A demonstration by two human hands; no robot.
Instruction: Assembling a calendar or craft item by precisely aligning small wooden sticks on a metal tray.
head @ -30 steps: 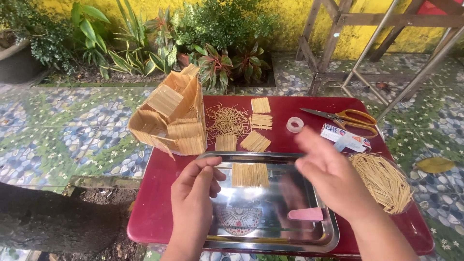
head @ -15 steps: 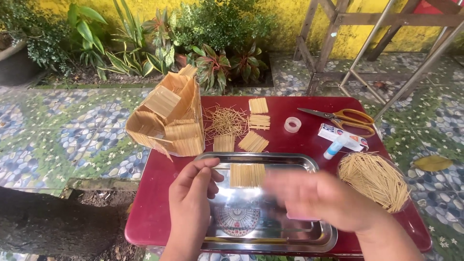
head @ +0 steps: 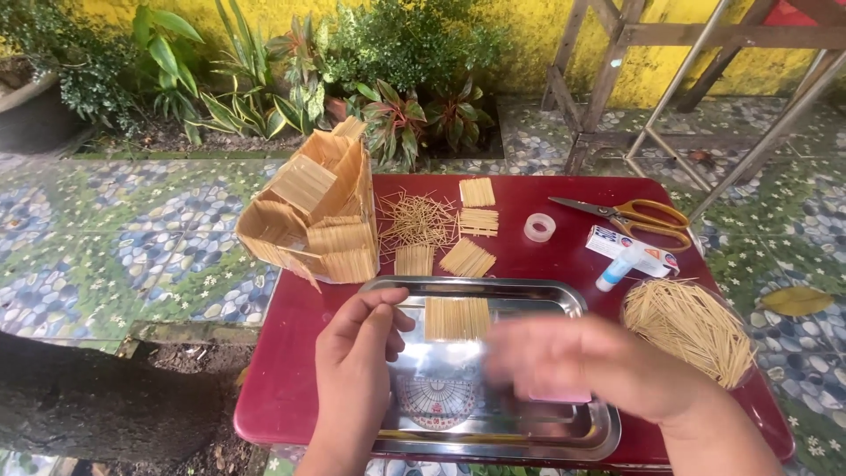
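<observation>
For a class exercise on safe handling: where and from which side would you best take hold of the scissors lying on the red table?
Grip the scissors by the orange loop handles, coming from the right. They lie flat with the handles at the right end and the slightly parted blade tips pointing left toward the tape roll, so this likely keeps fingers off the edges.

Stick panel (head: 457,318) in tray (head: 493,291), model house (head: 317,211) behind-left, loose sticks (head: 689,326) right.
</observation>
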